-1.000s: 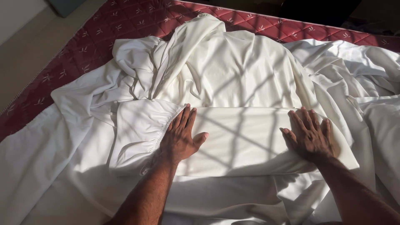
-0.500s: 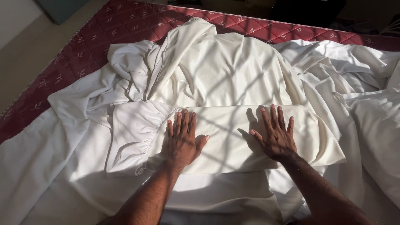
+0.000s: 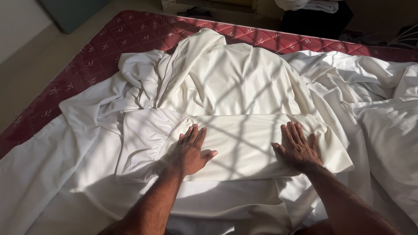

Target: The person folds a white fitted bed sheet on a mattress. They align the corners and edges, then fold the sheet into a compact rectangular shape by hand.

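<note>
Both hands are lying palm-down on a folded white sheet (image 3: 244, 146) that is resting across the middle of the bed. The left hand (image 3: 190, 152) is pressing near the left part of the folded band, just beside a gathered, elasticated edge (image 3: 167, 139) that is puckering the cloth there. The right hand (image 3: 298, 148) is pressing near the right end of the same band. Neither grip is closing on anything: the fingers of each hand are spread and flat, holding nothing, only bearing down on the fabric.

The folded band is lying on top of more loose white fabric, which is spreading out toward the near edge of the bed and to both sides. Behind the hands a large rumpled mound of white cloth (image 3: 226, 78) is rising toward the far edge, touching the back of the folded band and crowding the space beyond it. To the right, further crumpled white bedding (image 3: 383, 113) is lying heaped, near the right hand but apart from it.

A red quilted mattress (image 3: 113, 48) is showing bare along the left and far sides. A pale floor (image 3: 39, 65) is running beside the mattress on the left. Window-grid shadows are falling across the cloth and both hands. Dark items beyond the far edge are too dim to identify.
</note>
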